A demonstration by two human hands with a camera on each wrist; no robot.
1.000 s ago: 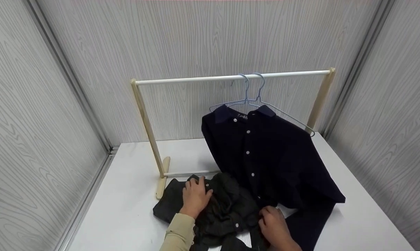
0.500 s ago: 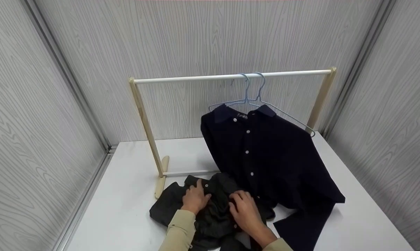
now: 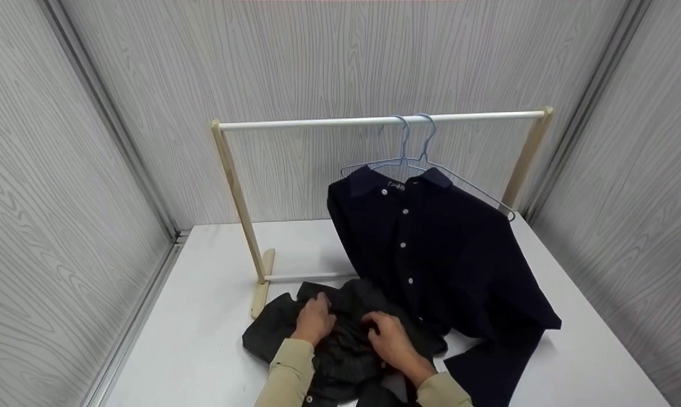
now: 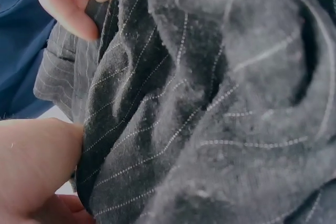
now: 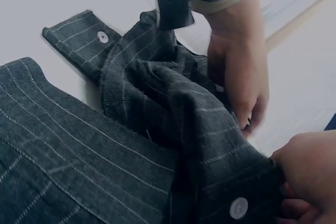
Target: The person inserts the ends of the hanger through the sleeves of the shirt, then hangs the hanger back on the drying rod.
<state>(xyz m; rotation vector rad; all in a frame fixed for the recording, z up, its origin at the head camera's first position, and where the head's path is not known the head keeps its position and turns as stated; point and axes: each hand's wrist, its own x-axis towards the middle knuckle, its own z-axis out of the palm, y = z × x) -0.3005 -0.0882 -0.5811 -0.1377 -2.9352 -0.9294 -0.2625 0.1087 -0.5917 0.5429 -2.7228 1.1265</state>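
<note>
A dark grey pinstriped button-up shirt (image 3: 346, 359) lies crumpled on the white table below the rack. My left hand (image 3: 313, 321) pinches its cloth near the collar. Further right, my right hand (image 3: 394, 343) grips another part of the same shirt. The left wrist view shows the striped cloth (image 4: 157, 119) close up, with a thumb (image 4: 39, 161) and fingers at its edge. In the right wrist view, my right hand (image 5: 307, 171) holds the shirt beside a white button (image 5: 239, 208), and my left hand (image 5: 239, 72) reaches down onto it. Some fingertips are hidden by cloth.
A navy shirt (image 3: 465, 260) hangs crookedly from a blue wire hanger (image 3: 470, 186), its lower part touching the table. A second blue hanger (image 3: 405, 138) shares the white rail (image 3: 306, 122). A wooden rack post (image 3: 238, 203) stands left, and panelled walls enclose the table (image 3: 188, 316).
My right hand has moved left and up from the navy shirt's lower edge onto the pinstriped shirt. My left hand stays near the collar, its fingers more curled. The shirt has shifted slightly.
</note>
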